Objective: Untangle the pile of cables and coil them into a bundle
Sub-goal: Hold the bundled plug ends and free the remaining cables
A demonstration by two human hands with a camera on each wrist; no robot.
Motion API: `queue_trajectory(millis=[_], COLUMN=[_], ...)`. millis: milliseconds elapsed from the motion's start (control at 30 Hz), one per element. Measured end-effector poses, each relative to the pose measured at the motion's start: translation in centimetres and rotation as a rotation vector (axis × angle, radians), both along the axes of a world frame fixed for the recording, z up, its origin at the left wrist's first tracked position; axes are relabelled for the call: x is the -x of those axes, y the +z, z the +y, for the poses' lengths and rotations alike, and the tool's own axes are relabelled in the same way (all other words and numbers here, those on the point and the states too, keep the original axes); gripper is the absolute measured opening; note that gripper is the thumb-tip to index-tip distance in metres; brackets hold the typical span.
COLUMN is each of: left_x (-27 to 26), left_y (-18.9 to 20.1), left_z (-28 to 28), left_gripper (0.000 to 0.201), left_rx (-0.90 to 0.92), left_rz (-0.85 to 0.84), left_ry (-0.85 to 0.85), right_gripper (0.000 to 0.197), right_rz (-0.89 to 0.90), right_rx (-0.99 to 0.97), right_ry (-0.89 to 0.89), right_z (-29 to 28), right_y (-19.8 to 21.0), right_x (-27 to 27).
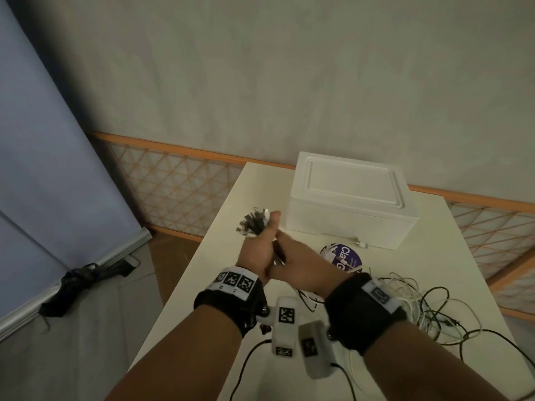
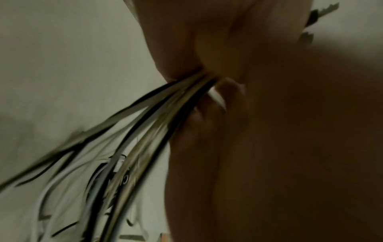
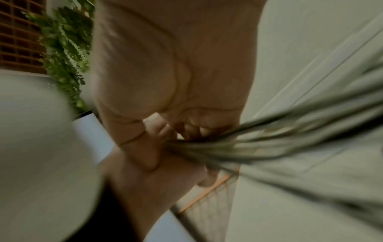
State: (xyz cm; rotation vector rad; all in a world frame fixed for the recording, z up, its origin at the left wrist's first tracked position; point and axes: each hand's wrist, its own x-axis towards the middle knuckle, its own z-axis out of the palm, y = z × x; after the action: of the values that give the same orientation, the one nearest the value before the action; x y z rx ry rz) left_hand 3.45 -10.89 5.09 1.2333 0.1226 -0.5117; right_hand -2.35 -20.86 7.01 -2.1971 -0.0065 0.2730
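My left hand (image 1: 262,250) grips a bunch of black and white cables, and their plug ends (image 1: 252,222) fan out past my fist above the white table (image 1: 220,256). The same strands (image 2: 157,117) leave my closed left fist and hang down, blurred. My right hand (image 1: 301,264) presses against the left one and closes round the same cable bunch (image 3: 217,147) just below it. The rest of the cables (image 1: 419,308) trail in a loose tangle over the table to my right.
A white lidded box (image 1: 350,198) stands at the back of the table. A round purple sticker (image 1: 344,257) lies in front of it, with a white plug (image 1: 362,243) beside it. The table's left edge drops to the floor, where a black bundle (image 1: 84,280) lies.
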Motion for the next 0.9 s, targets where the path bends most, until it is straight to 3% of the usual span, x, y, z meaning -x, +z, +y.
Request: queue_trajectory(millis=[67,167,300,400,433,533,600,667,733,833,900], left_x=[-0.3,-0.3,-0.5,-1.5,-1.9,-2.4,-2.3,-1.9,-1.5,-1.5,-1.9], left_y=[0.2,0.4,-0.2,0.1,0.3,0.6,0.6,0.6,0.5,0.7,1.2], left_z=[0.3,0.9,2.2,4.0,4.4,4.3,3.6,2.8,1.9,1.8,2.1], left_gripper=[0.069,0.039,0.024,0.05,0.057,0.05,0.026,0.011,0.015,0.017,0.042], left_rx=[-0.006,0.05,0.085,0.364,0.376,0.084,-0.072,-0.13,-0.207,-0.228,-0.086], left_rz=[-0.011,-0.03,-0.122,-0.087,-0.11,-0.333,-0.45,-0.457,-0.493,-0.47,-0.326], left_ry=[-0.076,-0.124,-0.132,-0.069,-0.073,-0.179,-0.142,-0.078,-0.022,-0.014,-0.097], right_gripper=[0.062,0.035,0.03,0.029,0.029,0.03,0.028,0.02,0.01,0.017,0.017], right_rz=[-0.097,-0.244,-0.347,-0.28,-0.259,-0.266,-0.254,-0.234,-0.199,-0.12,-0.198], right_rx=[0.002,0.178,0.395,0.5,0.547,0.649,0.629,0.594,0.613,0.572,0.524], right_ry=[0.011,0.015,0.089,0.017,0.005,0.05,0.022,0.043,0.104,0.066,-0.066], right_z=[1.6,1.6,1.7,0.9,0.8,1.0,1.0,1.4,2.3,2.7,2.6], right_y=[-0.7,-1.7,-1.7,-1.9,-2.0,-2.0,-1.4,-0.5,0.2,0.0,-0.3], right_x=[-1.0,-1.4,-1.3,-1.5,-1.5,-1.3,-1.9,-2.3,-2.7,-2.6,-2.8])
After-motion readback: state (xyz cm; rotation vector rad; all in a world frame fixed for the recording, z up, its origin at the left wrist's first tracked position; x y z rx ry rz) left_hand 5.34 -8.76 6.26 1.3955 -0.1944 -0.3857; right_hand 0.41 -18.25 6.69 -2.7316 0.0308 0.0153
